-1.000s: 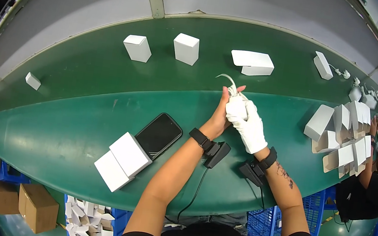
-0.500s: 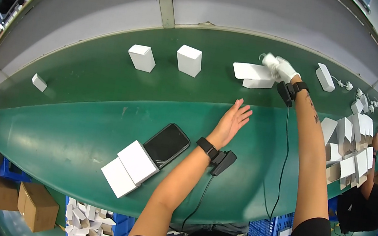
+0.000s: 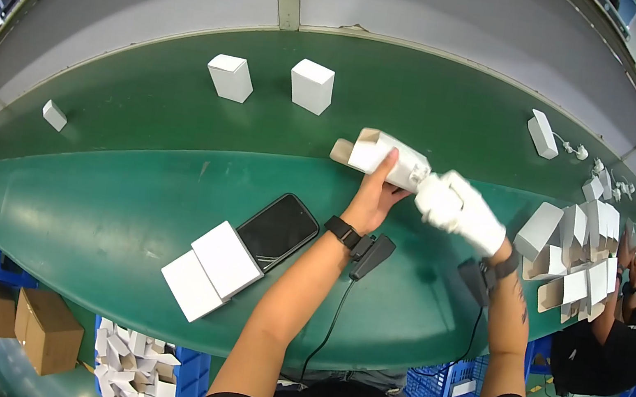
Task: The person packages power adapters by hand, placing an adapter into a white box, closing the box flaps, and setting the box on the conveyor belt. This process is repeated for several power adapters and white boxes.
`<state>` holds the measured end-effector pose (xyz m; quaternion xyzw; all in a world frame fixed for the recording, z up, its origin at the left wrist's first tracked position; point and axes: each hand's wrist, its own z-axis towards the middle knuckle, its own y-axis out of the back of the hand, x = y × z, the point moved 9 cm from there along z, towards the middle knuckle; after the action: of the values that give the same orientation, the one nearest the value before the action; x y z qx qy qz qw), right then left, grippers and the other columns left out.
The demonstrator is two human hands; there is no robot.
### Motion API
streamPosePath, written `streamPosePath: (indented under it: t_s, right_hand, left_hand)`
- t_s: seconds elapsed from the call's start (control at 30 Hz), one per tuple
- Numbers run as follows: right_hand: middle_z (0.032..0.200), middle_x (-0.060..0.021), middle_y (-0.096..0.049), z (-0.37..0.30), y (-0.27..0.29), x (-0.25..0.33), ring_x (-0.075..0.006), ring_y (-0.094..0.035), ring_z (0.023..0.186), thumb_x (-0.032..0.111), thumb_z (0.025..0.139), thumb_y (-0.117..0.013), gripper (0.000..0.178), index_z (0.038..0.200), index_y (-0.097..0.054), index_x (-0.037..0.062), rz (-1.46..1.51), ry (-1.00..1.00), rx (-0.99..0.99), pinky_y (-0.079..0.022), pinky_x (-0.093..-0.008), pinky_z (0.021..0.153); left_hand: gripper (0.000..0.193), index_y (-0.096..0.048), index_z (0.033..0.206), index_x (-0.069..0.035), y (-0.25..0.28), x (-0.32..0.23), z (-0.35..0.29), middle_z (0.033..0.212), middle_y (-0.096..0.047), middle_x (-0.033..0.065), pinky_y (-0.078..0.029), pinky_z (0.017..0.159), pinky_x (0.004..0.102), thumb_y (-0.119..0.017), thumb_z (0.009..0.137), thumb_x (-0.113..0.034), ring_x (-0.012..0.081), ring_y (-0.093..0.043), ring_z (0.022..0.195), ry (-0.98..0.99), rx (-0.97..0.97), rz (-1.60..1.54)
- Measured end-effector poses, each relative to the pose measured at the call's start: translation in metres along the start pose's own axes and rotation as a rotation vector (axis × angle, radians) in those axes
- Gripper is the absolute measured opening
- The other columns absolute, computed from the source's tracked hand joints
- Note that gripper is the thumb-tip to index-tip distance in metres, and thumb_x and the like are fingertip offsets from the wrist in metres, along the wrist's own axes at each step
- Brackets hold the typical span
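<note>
Left grip (image 3: 375,199) around open-flapped white box (image 3: 404,171)

Our bare left grip (image 3: 372,200) is clasped, its thumb (image 3: 387,163) extended forward. Our white-gloved right grip (image 3: 456,209) curls just beside it, angled leftward. Our forearms (image 3: 303,283) reach forward, elbows (image 3: 269,335) apart.

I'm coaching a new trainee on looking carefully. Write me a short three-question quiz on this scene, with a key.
1. Which hand grips the open white box?
2. True or false: the other hand is bare.
3. What lies right beside the black phone?
A) a brown carton
B) two closed white boxes
C) a blue crate

Key:
1. The left hand.
2. False: the right hand wears a white glove.
3. B.
</note>
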<state>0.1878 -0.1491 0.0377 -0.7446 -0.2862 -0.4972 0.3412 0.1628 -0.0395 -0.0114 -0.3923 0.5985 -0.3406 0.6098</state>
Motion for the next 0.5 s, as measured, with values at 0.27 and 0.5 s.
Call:
streamPosePath:
  t_s: [0.27, 0.5]
  right_hand:
    - [0.106, -0.0122, -0.058, -0.089, -0.011, 0.059, -0.0151, -0.060, 0.072, 0.031, 0.074, -0.070, 0.060, 0.120, -0.045, 0.0021, -0.306, 0.233, -0.271, -0.049, -0.0246, 0.059]
    - [0.101, -0.0094, -0.062, -0.109, -0.033, 0.077, -0.0130, -0.060, 0.074, 0.028, 0.074, -0.071, 0.069, 0.132, -0.043, 0.0017, -0.332, 0.134, -0.298, -0.049, -0.0237, 0.062]
  left_hand:
    - [0.071, -0.041, 0.125, -0.009, -0.002, -0.045, -0.011, 0.113, -0.056, 0.0079, -0.045, 0.089, 0.0369, -0.082, 0.068, -0.022, 0.0229, -0.054, 0.107, -0.478, -0.147, 0.873]
    - [0.078, -0.044, 0.120, -0.010, -0.026, -0.042, -0.016, 0.111, -0.055, 0.0105, -0.046, 0.086, 0.0383, -0.087, 0.056, -0.018, 0.0286, -0.053, 0.103, -0.554, -0.005, 1.167]
